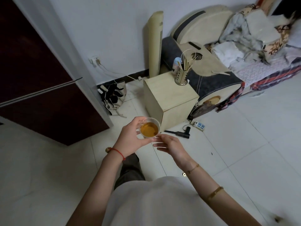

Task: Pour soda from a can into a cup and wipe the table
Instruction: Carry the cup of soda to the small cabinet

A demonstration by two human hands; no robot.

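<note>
From my seat I see both forearms stretched forward and down from the body, meeting over the tiled floor (244, 144) in front of a pale wooden box (169, 98). The left hand (130, 139) is raised, wrist bent slightly, its fingers and thumb curled round the side of a clear plastic cup (149, 128); it grips the cup upright, in the air, just in front of the box's near corner and not resting on anything. The cup holds an orange-brown drink, filling much of it. The right hand (171, 144) comes in from the other side, lower, palm turned inward, fingers fairly straight and loosely spread; its fingertips touch the cup's lower rim near the base without closing round it. A red cord circles the left wrist, thin bracelets the right. On the box's far corner stands a perforated metal holder (180, 77) with sticks in it.
</note>
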